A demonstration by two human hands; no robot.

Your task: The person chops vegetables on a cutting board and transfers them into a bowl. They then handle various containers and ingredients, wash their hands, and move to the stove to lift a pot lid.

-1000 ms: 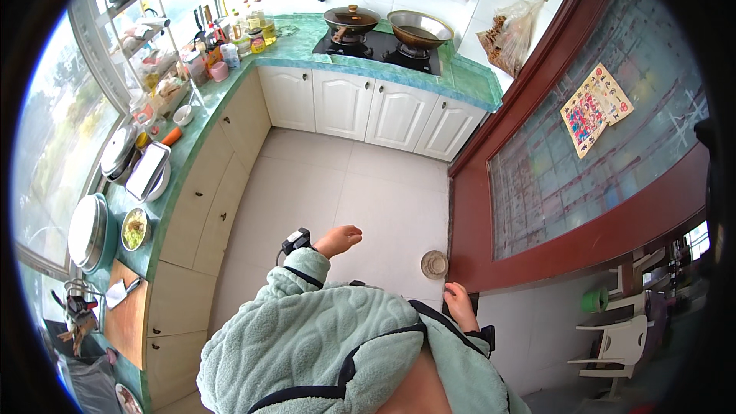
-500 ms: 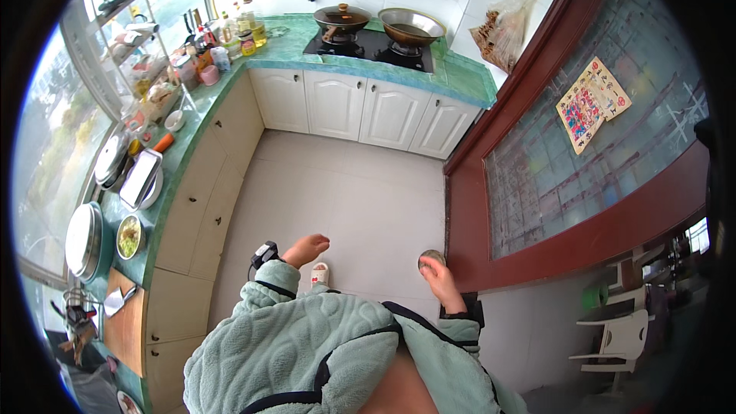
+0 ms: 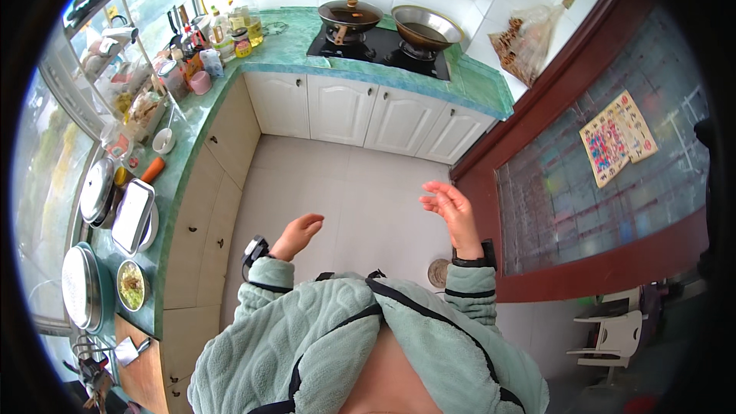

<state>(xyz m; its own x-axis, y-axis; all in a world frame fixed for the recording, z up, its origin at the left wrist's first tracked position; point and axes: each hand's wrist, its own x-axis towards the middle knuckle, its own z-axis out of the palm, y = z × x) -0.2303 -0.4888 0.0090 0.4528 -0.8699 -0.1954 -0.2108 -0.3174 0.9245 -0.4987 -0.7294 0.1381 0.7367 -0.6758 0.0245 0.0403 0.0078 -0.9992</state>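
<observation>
Both my hands are raised over the pale tiled floor (image 3: 337, 184) and touch nothing. My left hand (image 3: 297, 235), below a wrist strap with a small device (image 3: 254, 247), has its fingers stretched out and holds nothing. Farther forward is my right hand (image 3: 448, 211), fingers apart and nothing in them, near the red-brown door frame (image 3: 515, 257). A covered wok (image 3: 351, 15) and an open wok (image 3: 424, 28) stand on the black gas stove (image 3: 376, 54) at the far side.
A green counter (image 3: 176, 153) runs along the left, carrying a bowl of chopped food (image 3: 132, 286), a white rectangular tray (image 3: 134, 211), a cleaver (image 3: 132, 349) and bottles (image 3: 245, 15). A round object (image 3: 438, 272) lies on the floor by the door. White chairs (image 3: 617, 337) stand beyond it.
My right hand has risen forward, away from beside the round object on the floor. My left hand has shifted slightly left and forward. The view has turned a little.
</observation>
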